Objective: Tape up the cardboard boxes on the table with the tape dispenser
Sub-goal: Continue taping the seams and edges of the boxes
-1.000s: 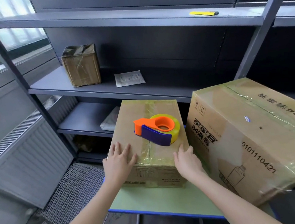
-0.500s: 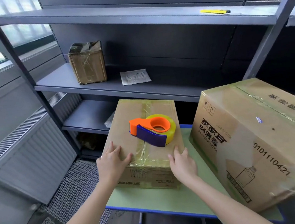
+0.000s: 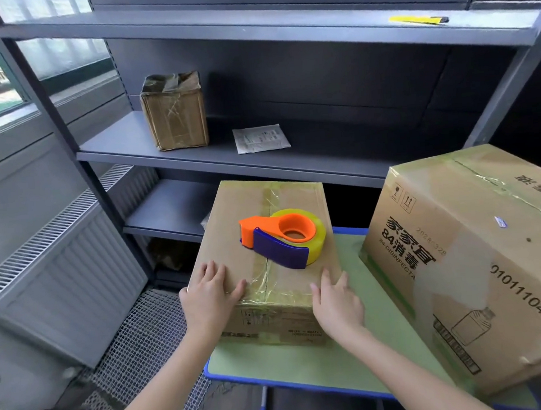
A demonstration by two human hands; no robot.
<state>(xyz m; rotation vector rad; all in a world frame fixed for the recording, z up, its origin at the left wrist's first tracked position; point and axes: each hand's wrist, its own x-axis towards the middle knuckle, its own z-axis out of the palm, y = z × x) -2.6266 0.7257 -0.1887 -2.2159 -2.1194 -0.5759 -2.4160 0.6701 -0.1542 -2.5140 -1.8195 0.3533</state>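
The tape dispenser (image 3: 283,237) lies on top of the small box (image 3: 265,237) on the table (image 3: 294,361), just beyond both hands; left hand (image 3: 210,298) and right hand (image 3: 336,303) press flat, fingers straight, on the box's near edge

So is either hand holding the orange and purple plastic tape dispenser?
No, the tape dispenser lies free on the smaller cardboard box; the left hand and right hand press its near edge.
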